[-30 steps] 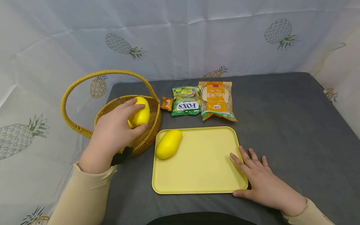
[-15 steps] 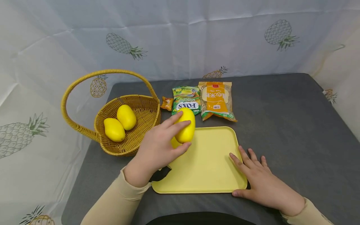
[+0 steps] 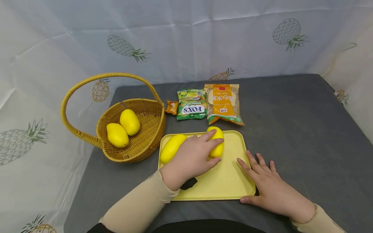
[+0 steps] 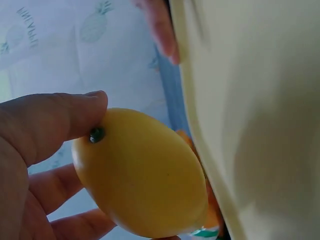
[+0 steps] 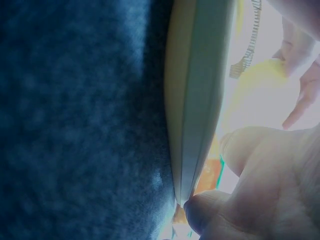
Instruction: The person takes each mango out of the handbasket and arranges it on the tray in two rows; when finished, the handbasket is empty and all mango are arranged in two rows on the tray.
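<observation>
My left hand (image 3: pixel 192 158) grips a yellow mango (image 3: pixel 218 149) over the far middle of the pale yellow tray (image 3: pixel 221 184). In the left wrist view, the thumb presses near the dark green stem end of the held mango (image 4: pixel 145 175), with the fingers behind it. Whether it touches the tray, I cannot tell. A second mango (image 3: pixel 172 149) lies at the tray's far left, partly covered by my left hand. With fingers spread, my right hand (image 3: pixel 271 187) rests at the tray's right edge, its thumb by the near corner. Two more mangoes (image 3: pixel 117 135) sit in the wicker basket (image 3: pixel 152 142).
Behind the tray lie a small orange packet (image 3: pixel 172 107), a green FOX'S candy bag (image 3: pixel 192 104) and a larger orange and clear snack bag (image 3: pixel 223 103). The basket's tall handle (image 3: pixel 110 75) arches up left of them. A pineapple-print cloth (image 3: pixel 186 48) hangs behind the grey table (image 3: pixel 291 123).
My left hand has carried the mango out of the basket, rightward and then down to the tray. The two mangoes in the basket came into sight. My right hand has stayed put.
</observation>
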Available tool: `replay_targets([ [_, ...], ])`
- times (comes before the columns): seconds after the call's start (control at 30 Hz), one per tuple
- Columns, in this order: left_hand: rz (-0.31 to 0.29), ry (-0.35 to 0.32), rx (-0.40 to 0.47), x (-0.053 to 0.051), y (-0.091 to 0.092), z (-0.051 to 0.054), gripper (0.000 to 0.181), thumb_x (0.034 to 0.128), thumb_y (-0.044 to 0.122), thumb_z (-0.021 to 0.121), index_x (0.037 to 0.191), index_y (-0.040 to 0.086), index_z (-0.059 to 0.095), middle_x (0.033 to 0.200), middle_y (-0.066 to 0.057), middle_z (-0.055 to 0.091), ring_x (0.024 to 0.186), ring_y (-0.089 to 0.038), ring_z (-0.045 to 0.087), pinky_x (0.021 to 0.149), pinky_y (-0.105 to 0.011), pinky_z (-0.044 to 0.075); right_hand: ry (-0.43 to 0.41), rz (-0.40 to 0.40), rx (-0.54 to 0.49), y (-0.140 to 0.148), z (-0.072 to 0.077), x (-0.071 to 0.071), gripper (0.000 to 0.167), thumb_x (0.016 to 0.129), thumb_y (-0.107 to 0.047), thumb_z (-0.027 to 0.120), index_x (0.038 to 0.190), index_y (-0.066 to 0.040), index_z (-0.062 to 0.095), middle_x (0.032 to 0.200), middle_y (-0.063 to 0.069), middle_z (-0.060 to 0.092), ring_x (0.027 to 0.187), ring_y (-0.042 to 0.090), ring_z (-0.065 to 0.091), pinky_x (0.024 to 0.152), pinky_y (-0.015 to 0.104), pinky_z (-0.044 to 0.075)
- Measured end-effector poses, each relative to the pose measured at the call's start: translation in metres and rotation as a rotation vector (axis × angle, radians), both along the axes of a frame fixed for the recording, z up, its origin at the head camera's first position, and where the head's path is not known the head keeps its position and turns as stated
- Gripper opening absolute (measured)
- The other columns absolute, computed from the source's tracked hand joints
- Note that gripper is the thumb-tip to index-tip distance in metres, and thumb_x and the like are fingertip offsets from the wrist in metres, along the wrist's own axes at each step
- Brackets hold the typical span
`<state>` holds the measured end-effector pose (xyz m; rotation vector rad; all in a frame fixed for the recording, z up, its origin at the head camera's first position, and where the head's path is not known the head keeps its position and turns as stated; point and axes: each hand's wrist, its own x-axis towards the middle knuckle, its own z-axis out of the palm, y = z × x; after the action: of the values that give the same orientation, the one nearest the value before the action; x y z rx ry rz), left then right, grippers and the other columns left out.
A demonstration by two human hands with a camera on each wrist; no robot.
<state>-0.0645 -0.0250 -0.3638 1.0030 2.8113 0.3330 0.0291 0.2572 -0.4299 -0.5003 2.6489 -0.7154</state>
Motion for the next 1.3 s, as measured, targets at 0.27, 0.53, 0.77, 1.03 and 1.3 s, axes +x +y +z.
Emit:
replay_targets([
  [0.27,-0.029,0.013,-0.1,0.0,0.016,-0.016,0.059,0.1036,0.048,0.076,0.157,0.027,0.063,0.171,-0.005,0.052,0.148,-0.021,0.061,0.121,-0.057,0.05,0.004,0.0,0.007,-0.001,-0.001,0.0,0.116,0.081,-0.072,0.086,0.175,-0.028,0.035,0.186,0.018,0.008,0.166,0.061,0.011,0.118,0.091,0.013],
  [0.53,-0.081,0.054,-0.159,0.003,0.025,-0.022,0.063,0.1035,0.05,0.076,0.16,0.028,0.06,0.171,-0.005,0.051,0.147,-0.024,0.062,0.122,-0.056,0.049,-0.005,0.001,0.009,-0.001,-0.001,0.0,0.116,0.081,-0.074,0.085,0.175,-0.028,0.035,0.186,0.018,0.007,0.166,0.061,0.011,0.118,0.091,0.013],
  [0.77,-0.086,0.097,-0.179,0.007,0.025,-0.022,0.067,0.1028,0.056,0.074,0.161,0.027,0.059,0.17,-0.005,0.053,0.142,-0.027,0.067,0.122,-0.058,0.049,-0.01,0.003,0.016,-0.001,0.0,-0.001,0.116,0.081,-0.075,0.084,0.175,-0.029,0.035,0.186,0.018,0.006,0.166,0.061,0.011,0.118,0.091,0.013],
  [1.03,-0.105,0.149,-0.179,0.009,0.021,-0.024,0.064,0.1034,0.056,0.074,0.16,0.028,0.061,0.166,-0.007,0.058,0.135,-0.028,0.071,0.119,-0.058,0.052,0.0,0.01,0.023,-0.002,-0.001,-0.001,0.116,0.081,-0.074,0.085,0.175,-0.027,0.035,0.186,0.017,0.006,0.165,0.061,0.012,0.117,0.091,0.015],
  [1.3,-0.112,0.189,-0.174,0.012,0.02,-0.022,0.063,0.1028,0.055,0.075,0.158,0.027,0.063,0.164,-0.008,0.059,0.132,-0.027,0.073,0.118,-0.059,0.053,-0.01,0.012,0.028,-0.001,-0.001,-0.001,0.118,0.081,-0.075,0.083,0.176,-0.027,0.034,0.187,0.017,0.003,0.165,0.062,0.012,0.118,0.091,0.014],
])
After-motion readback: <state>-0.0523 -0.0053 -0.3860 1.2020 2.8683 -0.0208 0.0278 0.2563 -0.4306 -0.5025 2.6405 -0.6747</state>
